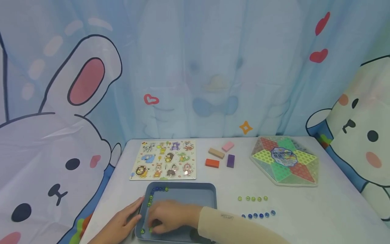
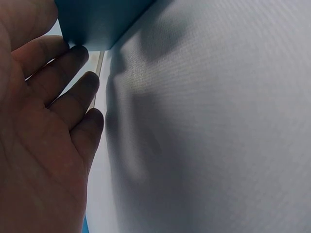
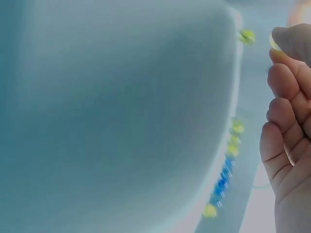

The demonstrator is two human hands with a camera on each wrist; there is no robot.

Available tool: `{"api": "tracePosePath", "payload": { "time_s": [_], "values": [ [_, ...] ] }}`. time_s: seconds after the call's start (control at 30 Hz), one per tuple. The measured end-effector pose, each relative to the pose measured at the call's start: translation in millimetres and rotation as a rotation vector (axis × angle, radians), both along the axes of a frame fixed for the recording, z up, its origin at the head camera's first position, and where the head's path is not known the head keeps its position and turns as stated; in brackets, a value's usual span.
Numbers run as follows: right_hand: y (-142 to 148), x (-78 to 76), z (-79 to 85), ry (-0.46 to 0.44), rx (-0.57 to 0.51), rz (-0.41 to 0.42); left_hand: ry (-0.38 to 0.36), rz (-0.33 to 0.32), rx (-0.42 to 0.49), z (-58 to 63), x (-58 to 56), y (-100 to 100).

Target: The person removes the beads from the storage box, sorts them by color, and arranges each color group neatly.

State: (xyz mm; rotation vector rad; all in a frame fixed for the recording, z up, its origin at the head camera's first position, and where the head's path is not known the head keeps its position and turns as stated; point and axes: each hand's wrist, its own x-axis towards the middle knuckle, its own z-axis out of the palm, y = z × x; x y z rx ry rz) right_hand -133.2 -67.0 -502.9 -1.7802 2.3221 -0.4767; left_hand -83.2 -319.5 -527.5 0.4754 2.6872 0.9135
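My right hand [image 1: 170, 215] reaches over the left part of a blue-grey tray [image 1: 195, 186]. In the right wrist view, its thumb and index finger pinch a yellow-green glass marble [image 3: 274, 43]. Along the tray's upper-left corner runs a line of blue marbles [image 1: 157, 189] and green marbles [image 1: 150, 200]. One more green marble [image 1: 142, 231] lies in the lower-left corner. My left hand [image 1: 120, 222] lies along the tray's left side, its fingers extended, fingertips right at the tray wall [image 2: 92, 24] in the left wrist view.
Right of the tray, a row of green marbles [image 1: 253, 199] lies above a row of blue marbles [image 1: 261, 216]. Behind are an animal puzzle board [image 1: 164, 160], several wooden blocks [image 1: 212, 163] and a hexagonal checkers board [image 1: 284, 161]. A printed curtain [image 1: 213, 67] hangs behind the table.
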Motion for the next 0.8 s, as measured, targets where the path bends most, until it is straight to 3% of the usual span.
{"api": "tracePosePath", "payload": {
  "time_s": [0.13,0.37,0.5,0.8],
  "values": [
    [13.8,-6.9,8.2,-0.027,-0.055,-0.057,0.001,0.003,-0.002,1.9,1.3,-0.1],
    [54.5,-10.5,42.5,0.031,-0.214,-0.212,-0.053,0.033,0.009,3.0,1.1,1.6],
    [78.9,-12.6,57.2,0.003,-0.266,-0.299,-0.041,0.035,-0.015,4.8,2.0,2.9],
    [128.9,-14.0,68.5,0.05,-0.435,-0.419,0.004,0.016,-0.038,4.2,4.3,3.2]
  ]
}}
